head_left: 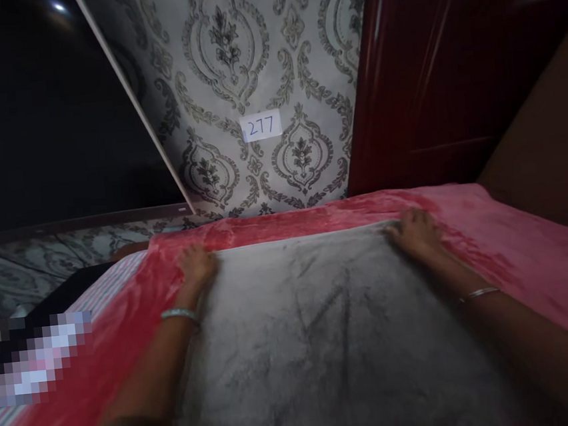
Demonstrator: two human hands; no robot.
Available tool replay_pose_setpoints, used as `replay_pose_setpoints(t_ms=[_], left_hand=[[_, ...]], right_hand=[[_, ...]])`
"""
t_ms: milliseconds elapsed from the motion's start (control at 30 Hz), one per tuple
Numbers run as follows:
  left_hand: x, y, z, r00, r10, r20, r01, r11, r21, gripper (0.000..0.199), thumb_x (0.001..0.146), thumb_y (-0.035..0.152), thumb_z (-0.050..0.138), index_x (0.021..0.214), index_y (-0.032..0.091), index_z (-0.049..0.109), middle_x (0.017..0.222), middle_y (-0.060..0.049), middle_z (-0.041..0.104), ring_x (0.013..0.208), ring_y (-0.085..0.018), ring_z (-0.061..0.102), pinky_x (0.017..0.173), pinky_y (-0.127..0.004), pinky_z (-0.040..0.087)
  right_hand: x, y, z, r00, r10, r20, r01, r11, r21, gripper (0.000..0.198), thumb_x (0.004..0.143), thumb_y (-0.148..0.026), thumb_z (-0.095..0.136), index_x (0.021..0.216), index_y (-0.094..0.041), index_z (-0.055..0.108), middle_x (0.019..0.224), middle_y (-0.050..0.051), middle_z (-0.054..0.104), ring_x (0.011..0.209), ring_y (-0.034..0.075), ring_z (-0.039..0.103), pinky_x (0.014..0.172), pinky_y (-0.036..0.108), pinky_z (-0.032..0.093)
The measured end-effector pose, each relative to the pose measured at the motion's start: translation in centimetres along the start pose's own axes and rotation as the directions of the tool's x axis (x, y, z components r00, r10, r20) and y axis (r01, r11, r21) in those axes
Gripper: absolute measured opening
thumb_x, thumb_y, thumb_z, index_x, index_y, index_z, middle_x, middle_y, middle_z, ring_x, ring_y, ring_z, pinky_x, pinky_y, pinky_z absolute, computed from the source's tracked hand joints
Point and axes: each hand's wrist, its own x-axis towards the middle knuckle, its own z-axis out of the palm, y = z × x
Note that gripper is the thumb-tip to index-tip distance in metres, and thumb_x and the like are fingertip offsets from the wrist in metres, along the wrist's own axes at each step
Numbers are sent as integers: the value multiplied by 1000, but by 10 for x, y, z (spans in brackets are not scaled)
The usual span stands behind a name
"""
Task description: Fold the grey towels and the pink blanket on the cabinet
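Observation:
A grey plush blanket (325,323), with darker brushed streaks in its pile, is spread flat in front of me. My left hand (198,265) rests at its far left corner, palm down, fingers slightly blurred and stretched forward. At the far right corner lies my right hand (419,232), its thumb on the grey edge and its fingers apart over the red cover. Between both hands the far edge of the blanket runs nearly straight. Under it is a red and pink plush bed cover (508,245).
Patterned wallpaper (227,44) with a paper label (260,126) reading 277 stands behind the bed. A dark screen (43,115) hangs at left, a dark red door (414,60) at right. Striped cloth (104,284) shows at the left side, near a pixelated patch.

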Motion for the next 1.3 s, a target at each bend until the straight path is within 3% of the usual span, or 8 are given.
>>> replay_pose_setpoints(t_ms=[100,200,333,633,833,933,1133,1300], left_hand=[[-25,33,41,960,216,175,-268,888,372,64,95,43,57,153,18,45,165,-19,31,156,-37,17,124,-58,15],[-54,47,78,855,275,440,-476,755,451,68,98,56,44,159,27,36,169,-12,23,157,-37,12,124,-61,11],[-66,41,94,825,222,521,-495,728,475,70,100,63,32,161,30,30,171,-9,18,157,-36,12,123,-63,14],[-59,39,92,825,216,522,-499,712,494,72,99,66,28,162,32,25,171,-7,15,158,-33,11,123,-61,15],[-59,31,60,778,164,607,-535,680,502,70,101,60,28,162,28,24,171,-8,15,158,-29,14,124,-58,12],[-65,1,27,833,117,541,-467,671,576,68,102,58,24,162,27,26,170,-8,18,157,-30,16,123,-60,14],[-93,-73,-42,922,94,375,-330,698,635,64,104,54,11,161,30,30,167,-3,30,153,-23,30,123,-48,23],[-113,-69,-60,948,22,317,-229,742,631,63,105,49,15,158,24,37,166,-5,33,154,-27,27,124,-53,21]], right_hand=[[-41,-52,11,947,-309,83,313,949,-42,61,102,-46,43,157,-21,40,165,17,30,152,37,24,117,61,26],[-76,-83,29,857,-450,251,474,880,-42,61,103,-51,37,159,-29,36,167,9,27,154,33,20,120,61,21],[-84,-83,42,818,-443,367,488,872,-33,62,103,-57,31,161,-32,33,169,4,22,156,30,17,121,60,19],[-68,-65,44,815,-460,352,491,871,2,67,103,-58,26,162,-27,30,169,6,22,155,27,21,124,51,21],[-76,-7,25,868,-358,345,416,902,-111,66,102,-56,25,160,-26,34,168,6,25,154,29,23,123,54,23],[-85,36,13,911,-273,311,327,935,-139,67,101,-57,22,160,-28,35,168,4,24,154,30,22,122,57,24],[-110,104,-3,942,-191,277,239,960,-149,70,100,-58,21,161,-26,33,167,7,27,153,34,25,119,62,29],[-133,120,-25,952,-74,296,135,973,-189,70,100,-56,22,160,-23,34,168,10,26,153,34,24,115,63,34]])
